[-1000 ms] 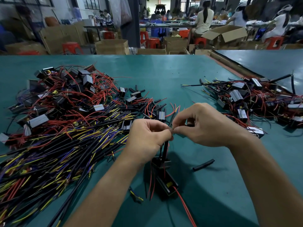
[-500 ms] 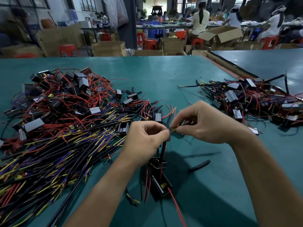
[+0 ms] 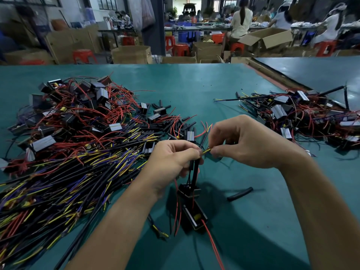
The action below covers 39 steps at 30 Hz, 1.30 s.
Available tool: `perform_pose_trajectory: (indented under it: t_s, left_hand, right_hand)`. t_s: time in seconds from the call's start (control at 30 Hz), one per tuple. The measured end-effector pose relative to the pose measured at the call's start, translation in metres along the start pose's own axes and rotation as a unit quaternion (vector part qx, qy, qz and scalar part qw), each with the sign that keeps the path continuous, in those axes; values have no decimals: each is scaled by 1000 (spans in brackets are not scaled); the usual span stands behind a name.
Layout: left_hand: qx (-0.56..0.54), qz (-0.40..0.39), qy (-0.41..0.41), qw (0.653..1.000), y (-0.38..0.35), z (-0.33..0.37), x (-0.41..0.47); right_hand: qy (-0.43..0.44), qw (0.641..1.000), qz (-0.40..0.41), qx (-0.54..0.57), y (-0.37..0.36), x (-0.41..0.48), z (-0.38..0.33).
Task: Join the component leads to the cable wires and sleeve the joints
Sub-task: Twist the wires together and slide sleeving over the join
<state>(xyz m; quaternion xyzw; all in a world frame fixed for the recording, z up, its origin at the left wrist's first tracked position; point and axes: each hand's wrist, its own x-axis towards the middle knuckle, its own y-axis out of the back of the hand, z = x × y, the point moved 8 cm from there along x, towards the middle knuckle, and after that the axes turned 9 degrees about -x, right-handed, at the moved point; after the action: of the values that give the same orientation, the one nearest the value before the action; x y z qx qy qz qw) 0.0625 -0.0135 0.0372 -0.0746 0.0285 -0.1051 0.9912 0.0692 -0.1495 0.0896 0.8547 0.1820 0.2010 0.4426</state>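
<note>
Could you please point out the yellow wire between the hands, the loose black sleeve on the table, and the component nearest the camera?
yellow wire (image 3: pixel 206 150): head view, its visible stretch.
loose black sleeve (image 3: pixel 240 194): head view, its middle.
component (image 3: pixel 190 216): head view, its black casing.

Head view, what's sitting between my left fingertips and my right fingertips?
A short yellow wire bridges the gap between the left hand and the right hand, each pinching an end. It shows in the head view.
</note>
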Motion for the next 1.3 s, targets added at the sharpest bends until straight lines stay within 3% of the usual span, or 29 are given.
perform_pose_trajectory:
  t_s: [0.37, 0.63, 0.87, 1.1, 1.3]
  left_hand:
    - [-66, -40, 77, 994, -1, -12, 0]
    - [-63, -59, 42, 995, -3, -8, 1]
    - [-32, -25, 25, 999, -1, -8, 4]
    - [12, 11, -52, 999, 2, 4, 2]
    - [-1, -12, -30, 999, 1, 0, 2]
  right_hand:
    - [-39, 997, -38, 60, -6, -1, 4]
    - [-59, 995, -54, 68, -11, -3, -1]
    - [-71, 995, -21, 66, -11, 0, 3]
    - [-70, 996, 14, 53, -9, 3, 5]
    - [-71, 995, 16, 72, -8, 3, 7]
